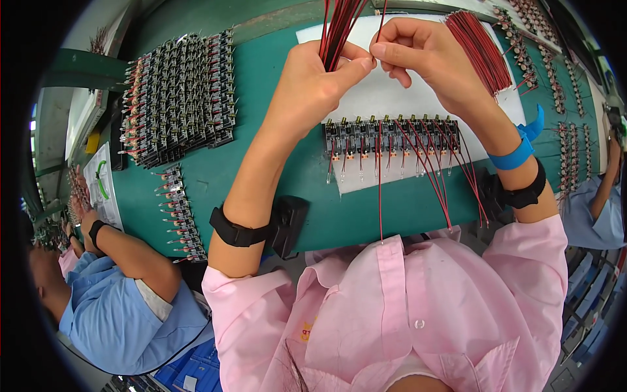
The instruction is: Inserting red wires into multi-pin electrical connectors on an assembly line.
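My left hand point(312, 86) is closed round a bundle of thin red and black wires point(341, 29), which stands up out of the fist. Close to its thumb tip, my right hand point(428, 57) pinches a single wire point(382, 21) between thumb and forefinger, the other fingers curled. Below both hands, a row of small black circuit boards point(392, 138) lies on a white foam sheet point(385, 98). Long red wires point(381, 189) run from several boards toward me, over the table edge. Clear bulb-like parts hang along the row's near side.
A loose pile of red wires point(480, 52) lies on the foam at the right. Stacked boards point(179, 98) and another board row point(176, 212) occupy the green table point(261, 157) at left. More strips point(569, 157) lie far right. Blue-shirted people point(130, 313) sit on both sides.
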